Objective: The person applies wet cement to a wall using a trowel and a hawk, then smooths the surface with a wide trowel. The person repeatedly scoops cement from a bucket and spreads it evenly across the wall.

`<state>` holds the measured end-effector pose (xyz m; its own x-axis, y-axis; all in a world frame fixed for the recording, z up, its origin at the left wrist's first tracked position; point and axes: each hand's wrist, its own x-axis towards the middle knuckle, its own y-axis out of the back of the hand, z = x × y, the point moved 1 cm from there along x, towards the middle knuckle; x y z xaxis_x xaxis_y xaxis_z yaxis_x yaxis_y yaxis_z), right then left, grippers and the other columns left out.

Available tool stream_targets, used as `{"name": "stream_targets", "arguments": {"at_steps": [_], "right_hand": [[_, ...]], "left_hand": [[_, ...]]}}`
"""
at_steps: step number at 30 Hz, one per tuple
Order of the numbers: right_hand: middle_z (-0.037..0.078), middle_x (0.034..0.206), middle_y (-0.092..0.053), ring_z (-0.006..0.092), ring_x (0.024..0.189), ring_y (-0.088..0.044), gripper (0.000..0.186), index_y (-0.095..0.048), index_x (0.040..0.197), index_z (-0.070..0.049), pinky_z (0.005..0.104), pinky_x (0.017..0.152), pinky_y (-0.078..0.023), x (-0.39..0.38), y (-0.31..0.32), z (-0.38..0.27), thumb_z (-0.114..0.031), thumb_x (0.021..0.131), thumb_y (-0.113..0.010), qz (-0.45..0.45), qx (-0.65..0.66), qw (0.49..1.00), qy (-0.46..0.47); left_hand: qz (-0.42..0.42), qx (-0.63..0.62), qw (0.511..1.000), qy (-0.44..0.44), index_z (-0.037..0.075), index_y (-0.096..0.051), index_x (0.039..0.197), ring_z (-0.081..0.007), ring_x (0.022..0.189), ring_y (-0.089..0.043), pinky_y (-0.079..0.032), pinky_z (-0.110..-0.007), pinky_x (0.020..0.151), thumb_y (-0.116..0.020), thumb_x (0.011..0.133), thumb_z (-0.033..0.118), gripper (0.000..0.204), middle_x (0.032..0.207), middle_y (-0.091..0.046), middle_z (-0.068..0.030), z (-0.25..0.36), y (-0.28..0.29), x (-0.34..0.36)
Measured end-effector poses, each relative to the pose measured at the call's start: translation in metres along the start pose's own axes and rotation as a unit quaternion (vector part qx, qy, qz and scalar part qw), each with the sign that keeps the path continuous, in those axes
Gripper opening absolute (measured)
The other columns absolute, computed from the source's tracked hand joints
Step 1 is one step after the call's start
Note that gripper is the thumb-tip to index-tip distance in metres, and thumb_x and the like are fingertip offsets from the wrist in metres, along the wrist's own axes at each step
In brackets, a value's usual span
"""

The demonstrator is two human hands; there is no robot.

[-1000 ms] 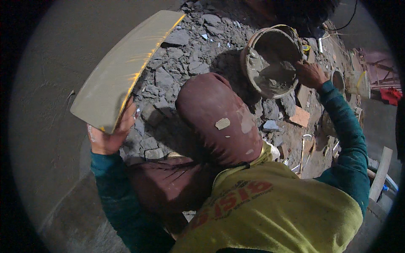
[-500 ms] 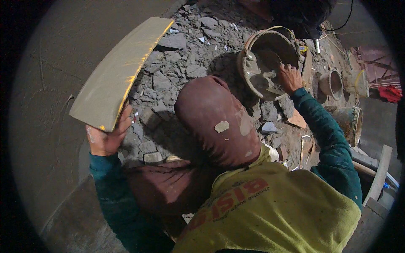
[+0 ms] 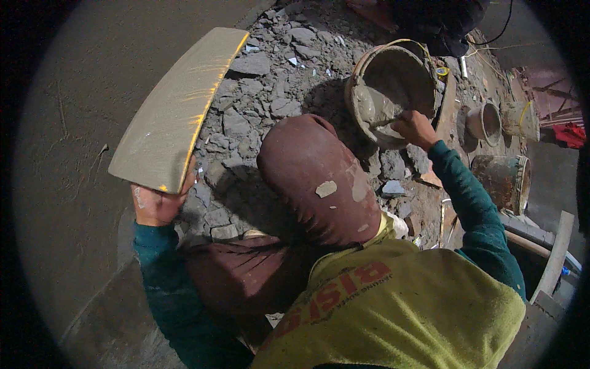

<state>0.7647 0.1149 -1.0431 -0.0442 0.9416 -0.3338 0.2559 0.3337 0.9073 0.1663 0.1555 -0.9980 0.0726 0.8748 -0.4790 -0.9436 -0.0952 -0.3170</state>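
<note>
My left hand (image 3: 158,206) is closed on the near end of a long plastering float (image 3: 178,114) with a yellow edge. Wet grey mortar coats its upward face, and most of my fingers are hidden beneath it. Over on the right, my right hand (image 3: 415,129) reaches into the mouth of a mortar-caked bucket (image 3: 351,98). Its fingers are wrapped round what looks like a trowel (image 3: 386,128), its blade covered in mortar and hard to make out. Wet mortar (image 3: 367,106) lies against the bucket's inner side.
Rubble (image 3: 283,80) covers the ground ahead of my bent knee (image 3: 307,160). Smooth grey mortar (image 3: 61,172) spreads along the left. Smaller buckets (image 3: 484,123) and planks (image 3: 553,255) lie at the right. Another person in dark clothes (image 3: 430,24) is beyond the bucket.
My right hand has turned and drawn slightly nearer and left inside the bucket, shifting the mortar there. The float in my left hand has moved slightly, tilting a little.
</note>
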Motion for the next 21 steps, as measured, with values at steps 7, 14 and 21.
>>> {"name": "stream_targets", "arguments": {"at_steps": [7, 14, 21], "right_hand": [[0.003, 0.08, -0.064, 0.0103, 0.066, -0.057, 0.035, -0.069, 0.109, 0.002, 0.029, 0.057, -0.044, -0.046, 0.0, 0.01, -0.03, 0.097, -0.068, -0.058, 0.378, 0.904, -0.193], [0.007, 0.094, -0.069, 0.0129, 0.078, -0.063, 0.048, -0.062, 0.128, 0.005, 0.0292, 0.064, -0.05, -0.069, -0.009, 0.036, -0.031, 0.097, -0.068, -0.014, 0.437, 0.877, -0.201], [0.001, 0.077, -0.061, 0.0081, 0.063, -0.051, 0.032, -0.066, 0.108, -0.002, 0.0269, 0.053, -0.04, -0.073, -0.015, 0.051, -0.033, 0.098, -0.07, 0.063, 0.481, 0.854, -0.19]], "left_hand": [[-0.05, 0.43, 0.861, -0.268, 0.008, -0.064, 0.129, -0.0328, 0.104, -0.069, -0.056, -0.044, 0.083, -0.072, 0.09, 0.026, 0.044, 0.122, -0.07, -0.0141, -0.006, 0.015, 0.009], [-0.068, 0.687, 0.528, -0.494, 0.012, -0.063, 0.126, -0.0301, 0.098, -0.068, -0.056, -0.043, 0.071, -0.056, 0.102, 0.039, 0.037, 0.117, -0.07, -0.0091, 0.003, 0.006, 0.019], [-0.141, 0.539, 0.805, -0.203, 0.005, -0.063, 0.125, -0.0351, 0.099, -0.069, -0.055, -0.048, 0.078, -0.063, 0.094, 0.027, 0.038, 0.121, -0.068, -0.0166, 0.0, 0.014, 0.04]]}}
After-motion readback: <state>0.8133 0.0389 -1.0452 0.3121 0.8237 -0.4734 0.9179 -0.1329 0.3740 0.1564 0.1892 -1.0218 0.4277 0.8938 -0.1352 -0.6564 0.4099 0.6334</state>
